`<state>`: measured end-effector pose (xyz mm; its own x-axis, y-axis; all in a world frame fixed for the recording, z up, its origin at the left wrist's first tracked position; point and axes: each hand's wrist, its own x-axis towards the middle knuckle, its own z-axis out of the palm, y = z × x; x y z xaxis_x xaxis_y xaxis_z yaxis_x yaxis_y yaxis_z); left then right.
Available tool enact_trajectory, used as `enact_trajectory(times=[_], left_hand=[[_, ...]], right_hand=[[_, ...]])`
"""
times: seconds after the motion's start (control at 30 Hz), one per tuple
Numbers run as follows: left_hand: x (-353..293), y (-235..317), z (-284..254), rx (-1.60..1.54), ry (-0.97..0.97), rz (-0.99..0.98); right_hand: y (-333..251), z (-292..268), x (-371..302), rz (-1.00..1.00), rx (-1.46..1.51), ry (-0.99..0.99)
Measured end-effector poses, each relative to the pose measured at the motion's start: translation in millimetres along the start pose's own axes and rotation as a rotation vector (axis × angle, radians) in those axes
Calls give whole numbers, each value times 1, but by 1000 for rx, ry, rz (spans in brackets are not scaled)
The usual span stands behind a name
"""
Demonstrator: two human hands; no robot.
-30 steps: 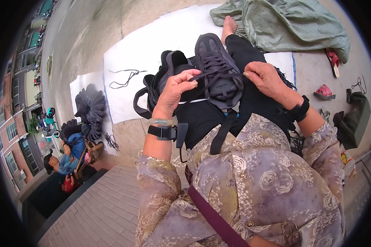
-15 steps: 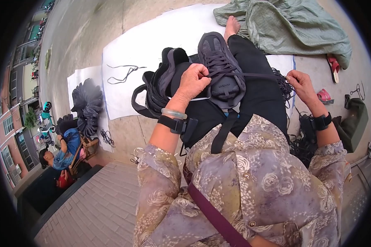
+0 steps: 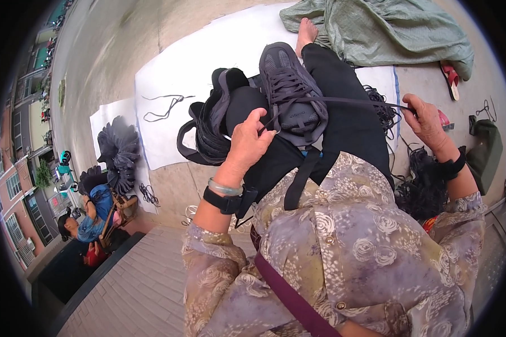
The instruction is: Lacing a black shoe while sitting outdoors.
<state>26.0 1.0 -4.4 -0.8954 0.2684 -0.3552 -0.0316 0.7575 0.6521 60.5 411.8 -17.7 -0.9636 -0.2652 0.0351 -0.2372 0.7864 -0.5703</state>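
A dark grey shoe upper (image 3: 284,67) lies across my lap, toe pointing away and the collar toward me. Laces criss-cross its front. From its top eyelets a dark shoelace (image 3: 357,101) stretches tight to the right, its far part pinched in my right hand (image 3: 430,126). Beside the collar, on the left, my left hand (image 3: 247,141) is closed with thumb and fingers on the other end of the lace, which runs up to the eyelets. Stacked dark shoe uppers (image 3: 208,132) sit left of my left hand.
A white sheet (image 3: 168,73) covers the ground ahead, with a loose lace (image 3: 164,106) on it. More dark uppers (image 3: 118,151) are piled at left, near a seated person (image 3: 95,210). Lace bundles (image 3: 421,180), a green sack (image 3: 376,33) and a red slipper (image 3: 450,78) are at right.
My right hand has moved a little farther right, drawing the lace out. My left hand has shifted left and toward me, off the upper's lacing.
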Motion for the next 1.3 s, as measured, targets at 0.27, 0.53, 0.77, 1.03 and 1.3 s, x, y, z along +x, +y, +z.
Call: enact_trajectory(times=[0.27, 0.53, 0.77, 1.03, 1.3], left_hand=[[-32, -29, -50, 206, 207, 258], [-82, -72, -111, 701, 257, 347], [-103, -68, -140, 856, 248, 371], [-120, -104, -141, 776, 328, 229], [-92, -62, -74, -653, -173, -643]], right_hand=[[59, -61, -10, -204, -465, -45], [92, -79, 9, -241, -405, 432], [99, -82, 65, -5, -229, 400], [69, -60, 86, 581, 621, 187], [-53, 58, 68, 781, 1413, -326]])
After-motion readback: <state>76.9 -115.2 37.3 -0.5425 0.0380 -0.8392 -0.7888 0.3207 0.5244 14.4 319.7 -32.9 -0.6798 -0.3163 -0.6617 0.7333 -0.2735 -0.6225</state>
